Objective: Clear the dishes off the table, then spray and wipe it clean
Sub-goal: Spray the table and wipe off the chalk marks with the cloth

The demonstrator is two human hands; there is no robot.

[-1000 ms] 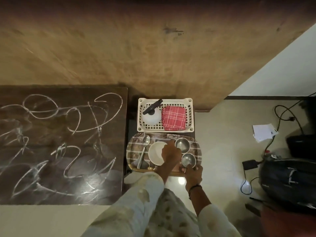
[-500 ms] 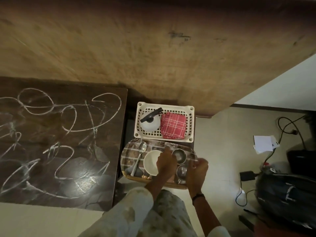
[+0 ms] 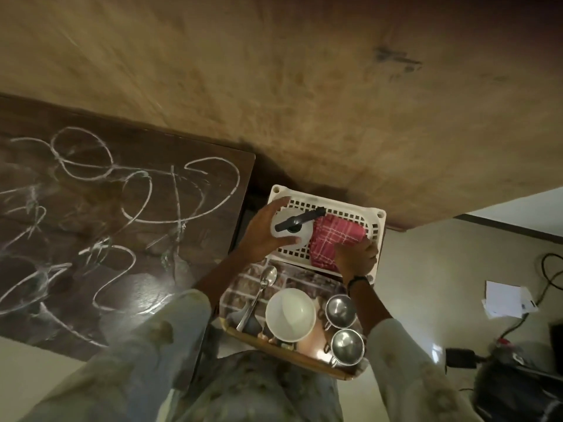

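- A white paper (image 3: 502, 298) lies on the pale floor (image 3: 426, 269).
- Black cables (image 3: 551, 269) curl near it.
- A dark bag (image 3: 518, 388) sits in the corner.
- A brown wall (image 3: 304, 86) stands behind.

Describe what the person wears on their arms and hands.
Both arms wear loose pale cream sleeves with faint brownish blotchy prints, pushed up so the forearms are bare. The right hand has a thin dark band at its wrist. The left hand is bare, with no band or ring visible.

table (image 3: 91, 269): glossy dark wood | cups (image 3: 340, 310): shiny metal | basket (image 3: 376, 219): perforated plastic | cloth (image 3: 338, 236): checked fabric
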